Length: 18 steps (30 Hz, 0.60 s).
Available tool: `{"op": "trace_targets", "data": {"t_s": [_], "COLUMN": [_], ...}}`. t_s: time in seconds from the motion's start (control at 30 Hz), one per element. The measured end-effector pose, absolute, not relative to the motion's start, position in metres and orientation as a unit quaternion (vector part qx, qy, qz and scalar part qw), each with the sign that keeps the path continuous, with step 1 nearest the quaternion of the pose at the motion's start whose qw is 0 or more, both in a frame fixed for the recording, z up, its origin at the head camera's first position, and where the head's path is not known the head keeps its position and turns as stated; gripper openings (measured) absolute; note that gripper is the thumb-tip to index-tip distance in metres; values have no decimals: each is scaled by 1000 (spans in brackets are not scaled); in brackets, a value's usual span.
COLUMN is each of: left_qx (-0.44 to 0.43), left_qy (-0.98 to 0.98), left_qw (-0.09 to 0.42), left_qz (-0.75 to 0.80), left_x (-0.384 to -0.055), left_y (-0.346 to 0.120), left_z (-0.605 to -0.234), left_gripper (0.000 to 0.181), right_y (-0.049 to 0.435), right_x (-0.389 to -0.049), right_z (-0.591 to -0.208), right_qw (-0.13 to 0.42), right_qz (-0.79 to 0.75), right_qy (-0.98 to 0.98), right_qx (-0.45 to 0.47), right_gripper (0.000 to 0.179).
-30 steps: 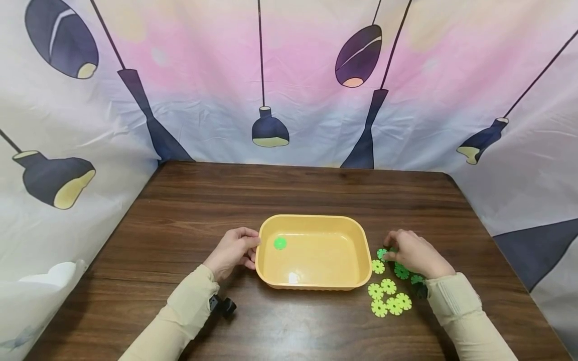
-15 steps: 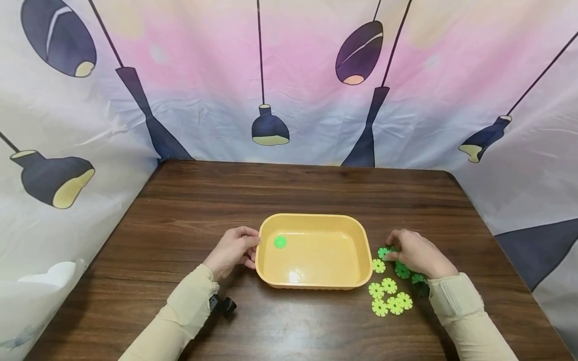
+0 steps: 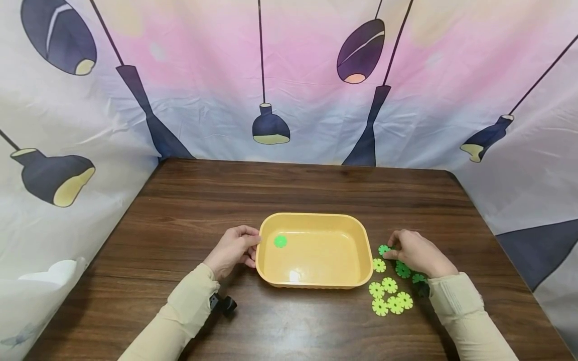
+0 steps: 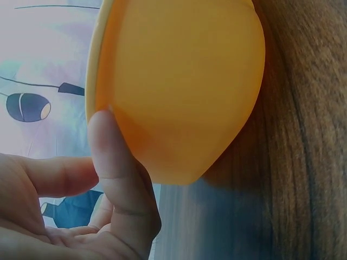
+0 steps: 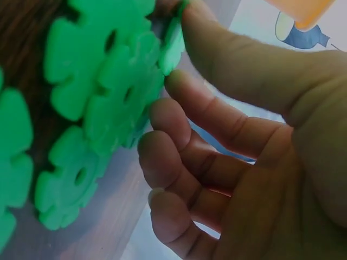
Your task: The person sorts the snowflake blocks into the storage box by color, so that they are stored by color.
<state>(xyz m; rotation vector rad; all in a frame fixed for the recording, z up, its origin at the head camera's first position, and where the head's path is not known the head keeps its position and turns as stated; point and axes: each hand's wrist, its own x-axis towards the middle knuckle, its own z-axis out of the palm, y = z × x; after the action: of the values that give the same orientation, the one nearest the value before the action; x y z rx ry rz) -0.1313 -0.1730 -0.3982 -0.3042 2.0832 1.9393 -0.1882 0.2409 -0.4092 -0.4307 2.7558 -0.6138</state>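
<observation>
A yellow rectangular plastic tray sits mid-table with one bright green notched disc lying inside, near its left end. My left hand pinches the tray's left rim; the left wrist view shows a finger along the tray's outer wall. To the right of the tray, my right hand hovers low over a group of green notched discs, partly hidden beneath it. Between its thumb and index finger it pinches a green snowflake-shaped disc, seen nearly edge-on in the right wrist view.
Several yellow-green notched discs lie flat between the tray and the right forearm. A black wrist-worn device shows under the left sleeve. A curtain printed with lamps hangs behind the wooden table.
The green disc at my right fingertips has shifted slightly up and to the right. My left hand stays on the tray rim, and the tray has kept its place.
</observation>
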Motion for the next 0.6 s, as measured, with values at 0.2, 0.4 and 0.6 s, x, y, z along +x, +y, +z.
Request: {"op": "trace_targets", "data": {"t_s": [0.2,0.4,0.6], "left_qx": [-104,-106,-108], "left_qy": [722,723,724], "left_qw": [141,141,143], "left_qz": [669,668,667], "left_x": [-131,-131,-132], "left_y": [-173,-172,-172], "left_z": [-398,-397,-397], "left_gripper": [27,27,28], "right_y": [242,244,243], "right_x": [-191,-194,-195], "right_z": [-409,-407,-410], "right_qw": [151,164,146], "right_qz": [-211,-232,-256], "right_qy": [953,945,939], "right_qx": [-158,-160,-176], "right_gripper": [23,27,25]}}
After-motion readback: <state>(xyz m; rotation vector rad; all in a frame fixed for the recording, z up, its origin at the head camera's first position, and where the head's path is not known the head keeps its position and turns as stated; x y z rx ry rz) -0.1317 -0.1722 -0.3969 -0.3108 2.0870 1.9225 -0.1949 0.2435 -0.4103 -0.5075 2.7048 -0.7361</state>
